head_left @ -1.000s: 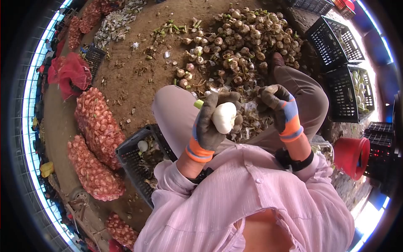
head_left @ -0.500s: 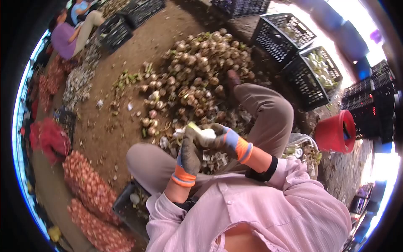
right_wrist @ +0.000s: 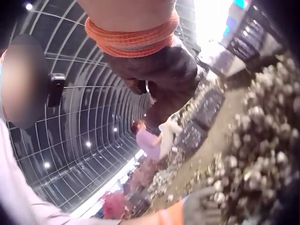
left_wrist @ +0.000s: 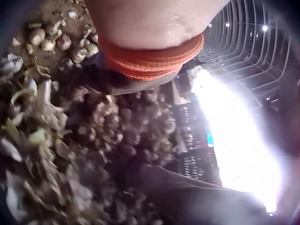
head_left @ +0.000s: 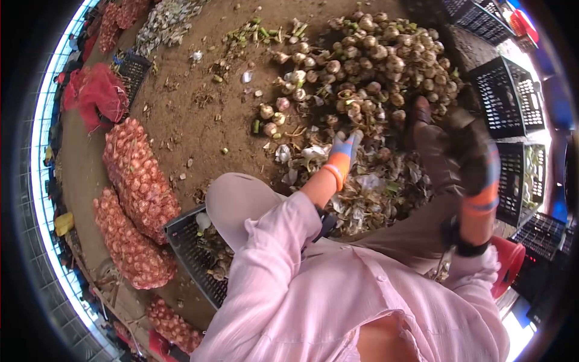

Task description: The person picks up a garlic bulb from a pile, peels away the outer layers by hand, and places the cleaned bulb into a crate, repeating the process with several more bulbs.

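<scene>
Head view, garlic bulbs (head_left: 354,111) beyond left grip (head_left: 347,146)

place: farm packing shed in an arched, tunnel-like building | roof: curved ribbed frame (right_wrist: 101,110) with small lights | ground: bare dirt floor (head_left: 211,130) | stock: heaped garlic bulbs (head_left: 392,57), filled mesh sacks (head_left: 140,175), black plastic crates (head_left: 497,99)

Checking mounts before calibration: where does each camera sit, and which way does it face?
Head: worn on the head, facing forward and down at the garlic pile; shows shirt, trousers, left hand, blurred right hand.
Left wrist: faces past the orange cuff over peelings and pile; shows bare skin, part of the glove.
Right wrist: faces past its own hand toward the arched roof; left hand at bottom.
Shared: all three show the pile.
</scene>
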